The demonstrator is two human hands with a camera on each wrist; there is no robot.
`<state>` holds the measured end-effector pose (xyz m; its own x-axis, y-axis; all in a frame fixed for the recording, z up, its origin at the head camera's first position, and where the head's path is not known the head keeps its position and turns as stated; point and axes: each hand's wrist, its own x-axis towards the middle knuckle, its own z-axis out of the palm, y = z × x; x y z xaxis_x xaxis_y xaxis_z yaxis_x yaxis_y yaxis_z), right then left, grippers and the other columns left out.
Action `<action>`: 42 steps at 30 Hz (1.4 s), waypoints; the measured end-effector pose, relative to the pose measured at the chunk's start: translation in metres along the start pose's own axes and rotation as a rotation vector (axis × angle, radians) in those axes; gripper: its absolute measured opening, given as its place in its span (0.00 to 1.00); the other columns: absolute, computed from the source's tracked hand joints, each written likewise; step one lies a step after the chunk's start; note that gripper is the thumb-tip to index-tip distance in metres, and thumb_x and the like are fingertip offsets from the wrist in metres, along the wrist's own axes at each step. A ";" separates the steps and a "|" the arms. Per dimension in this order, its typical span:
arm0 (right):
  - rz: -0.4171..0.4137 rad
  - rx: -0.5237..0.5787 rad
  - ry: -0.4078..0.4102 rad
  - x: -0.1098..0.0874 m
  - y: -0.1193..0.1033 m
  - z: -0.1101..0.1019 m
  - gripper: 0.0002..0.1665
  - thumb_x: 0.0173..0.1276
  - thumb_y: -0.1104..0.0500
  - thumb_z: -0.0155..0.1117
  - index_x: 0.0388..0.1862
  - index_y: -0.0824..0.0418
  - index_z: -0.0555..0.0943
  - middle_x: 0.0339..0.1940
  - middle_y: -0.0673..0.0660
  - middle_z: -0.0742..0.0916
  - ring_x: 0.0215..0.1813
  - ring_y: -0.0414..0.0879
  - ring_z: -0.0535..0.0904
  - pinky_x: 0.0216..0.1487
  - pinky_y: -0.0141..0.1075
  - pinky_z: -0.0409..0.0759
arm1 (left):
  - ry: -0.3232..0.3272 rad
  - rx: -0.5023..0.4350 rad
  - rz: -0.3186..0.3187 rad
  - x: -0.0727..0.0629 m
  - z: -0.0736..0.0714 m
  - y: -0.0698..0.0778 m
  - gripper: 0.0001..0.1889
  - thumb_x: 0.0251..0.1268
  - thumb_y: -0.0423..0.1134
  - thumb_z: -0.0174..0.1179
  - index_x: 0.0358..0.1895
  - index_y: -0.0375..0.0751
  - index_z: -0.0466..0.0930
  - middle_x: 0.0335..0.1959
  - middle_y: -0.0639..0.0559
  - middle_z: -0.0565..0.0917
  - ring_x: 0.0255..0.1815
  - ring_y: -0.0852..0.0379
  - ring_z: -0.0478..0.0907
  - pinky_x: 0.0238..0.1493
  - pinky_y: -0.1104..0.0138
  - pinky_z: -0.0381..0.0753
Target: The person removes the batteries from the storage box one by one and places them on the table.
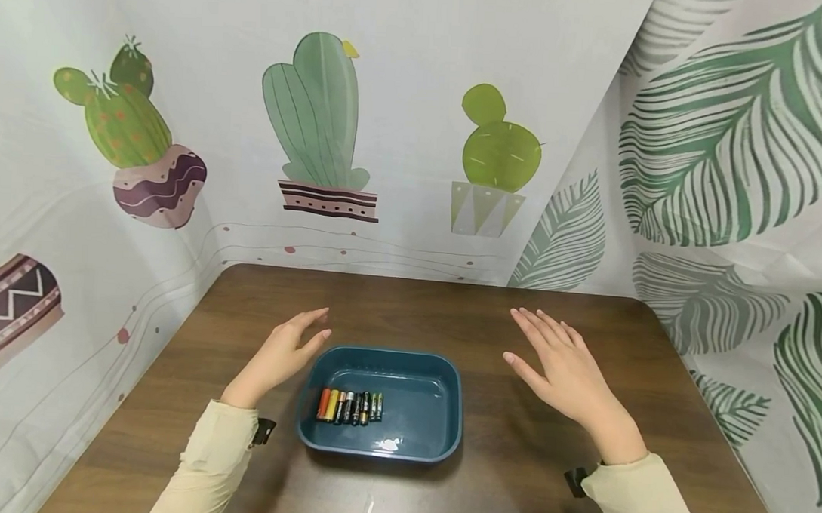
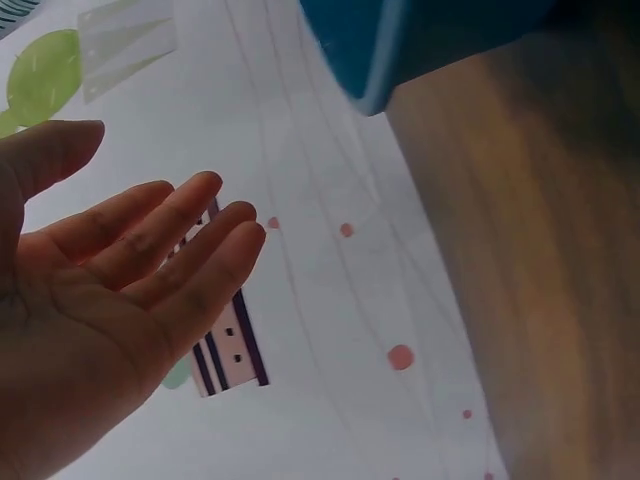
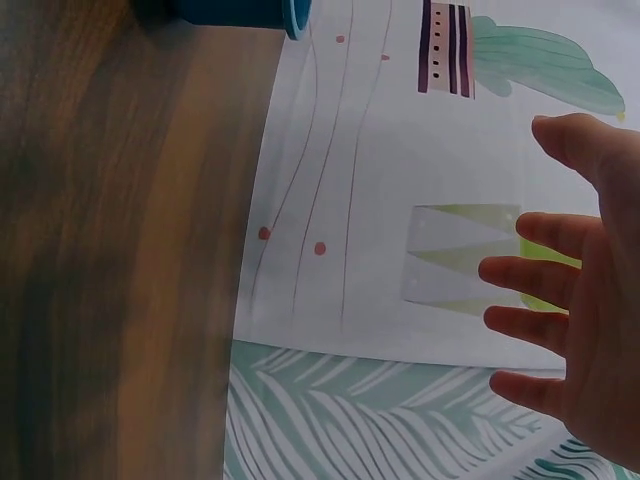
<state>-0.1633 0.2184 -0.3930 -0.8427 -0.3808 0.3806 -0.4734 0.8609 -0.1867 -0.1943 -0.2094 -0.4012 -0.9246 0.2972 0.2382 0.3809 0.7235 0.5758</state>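
A blue rectangular tray (image 1: 422,408) with raised walls sits on the table, and several batteries (image 1: 348,407) stand side by side in a row at its left part. The leftmost batteries are orange and yellow; the others are mostly black, with thinner green ones at the right end. My left hand (image 1: 281,358) hovers by the tray's left rim, its fingers loosely bent and holding nothing. Off to the tray's right, my right hand (image 1: 563,367) is held in the air with fingers extended, touching nothing. Both wrist views show an empty palm side, with a corner of the tray at the top.
The brown wooden table (image 1: 490,320) has rounded far corners. Behind it hangs a white cloth (image 1: 408,136) printed with cacti, and a leaf-printed cloth (image 1: 719,184) hangs at the right. A dark strap (image 1: 264,431) shows at the left wrist.
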 end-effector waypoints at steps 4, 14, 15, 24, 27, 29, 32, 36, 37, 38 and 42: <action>0.003 0.000 -0.008 0.000 0.000 0.002 0.40 0.69 0.41 0.57 0.75 0.56 0.61 0.70 0.62 0.70 0.71 0.60 0.61 0.66 0.60 0.56 | -0.017 -0.058 -0.039 0.002 0.003 -0.007 0.23 0.70 0.36 0.56 0.64 0.27 0.69 0.55 0.34 0.79 0.57 0.39 0.76 0.55 0.48 0.75; 0.000 0.008 -0.031 0.000 -0.003 0.007 0.40 0.70 0.40 0.55 0.75 0.55 0.60 0.71 0.60 0.70 0.72 0.60 0.61 0.67 0.60 0.55 | -0.097 -0.148 -0.119 0.004 0.011 -0.020 0.20 0.71 0.36 0.55 0.61 0.26 0.72 0.53 0.33 0.80 0.53 0.40 0.79 0.50 0.51 0.79; 0.000 0.009 -0.032 0.000 -0.003 0.007 0.40 0.70 0.40 0.55 0.75 0.56 0.60 0.71 0.60 0.70 0.72 0.60 0.61 0.67 0.60 0.55 | -0.104 -0.154 -0.122 0.004 0.012 -0.021 0.20 0.71 0.36 0.55 0.60 0.26 0.72 0.53 0.33 0.80 0.53 0.40 0.79 0.50 0.51 0.79; 0.004 0.011 -0.047 -0.002 -0.003 0.010 0.40 0.70 0.40 0.55 0.75 0.56 0.61 0.71 0.60 0.70 0.72 0.59 0.60 0.67 0.59 0.55 | -0.143 -0.171 -0.149 0.004 0.017 -0.029 0.19 0.72 0.36 0.54 0.60 0.26 0.73 0.54 0.33 0.79 0.53 0.41 0.79 0.50 0.52 0.79; 0.004 0.016 -0.049 -0.003 -0.004 0.011 0.40 0.70 0.40 0.55 0.75 0.56 0.61 0.71 0.60 0.70 0.72 0.59 0.61 0.67 0.59 0.55 | -0.147 -0.182 -0.159 0.004 0.019 -0.032 0.19 0.72 0.36 0.54 0.59 0.26 0.73 0.54 0.33 0.79 0.52 0.41 0.79 0.50 0.52 0.79; 0.004 0.018 -0.052 -0.003 -0.004 0.012 0.40 0.70 0.40 0.55 0.75 0.56 0.61 0.71 0.60 0.69 0.72 0.59 0.61 0.67 0.59 0.55 | -0.148 -0.188 -0.164 0.004 0.021 -0.033 0.19 0.72 0.36 0.54 0.59 0.25 0.73 0.53 0.33 0.79 0.52 0.42 0.79 0.50 0.52 0.79; 0.005 0.019 -0.056 -0.003 -0.005 0.014 0.40 0.70 0.39 0.55 0.75 0.55 0.60 0.72 0.59 0.69 0.73 0.58 0.60 0.67 0.59 0.55 | -0.152 -0.192 -0.170 0.004 0.022 -0.035 0.19 0.71 0.35 0.54 0.59 0.24 0.73 0.53 0.33 0.80 0.51 0.43 0.79 0.49 0.54 0.80; 0.004 0.017 -0.061 -0.004 -0.005 0.015 0.40 0.70 0.39 0.54 0.75 0.55 0.60 0.72 0.59 0.68 0.73 0.58 0.60 0.67 0.59 0.54 | -0.160 -0.221 -0.191 0.005 0.023 -0.036 0.19 0.71 0.35 0.54 0.59 0.24 0.73 0.51 0.33 0.81 0.42 0.48 0.80 0.42 0.56 0.81; 0.003 0.016 -0.062 -0.004 -0.005 0.015 0.40 0.70 0.39 0.54 0.75 0.55 0.60 0.72 0.59 0.68 0.73 0.58 0.60 0.67 0.59 0.54 | -0.161 -0.232 -0.201 0.005 0.023 -0.036 0.19 0.71 0.34 0.54 0.58 0.24 0.73 0.50 0.34 0.81 0.40 0.50 0.80 0.40 0.57 0.81; 0.003 0.016 -0.064 -0.004 -0.005 0.015 0.40 0.70 0.39 0.54 0.75 0.55 0.60 0.72 0.59 0.68 0.73 0.58 0.60 0.67 0.59 0.54 | -0.165 -0.242 -0.203 0.005 0.023 -0.036 0.19 0.71 0.34 0.54 0.58 0.24 0.73 0.49 0.34 0.81 0.37 0.51 0.79 0.38 0.57 0.81; 0.001 0.018 -0.076 -0.004 -0.005 0.016 0.40 0.71 0.39 0.53 0.75 0.55 0.60 0.72 0.59 0.68 0.73 0.58 0.59 0.67 0.59 0.54 | -0.173 -0.258 -0.207 0.006 0.023 -0.038 0.17 0.71 0.33 0.54 0.56 0.23 0.74 0.46 0.35 0.82 0.32 0.54 0.77 0.36 0.55 0.81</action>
<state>-0.1612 0.2100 -0.4085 -0.8597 -0.4055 0.3105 -0.4769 0.8551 -0.2037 -0.2147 -0.2208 -0.4394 -0.9603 0.2775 -0.0267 0.1531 0.6051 0.7813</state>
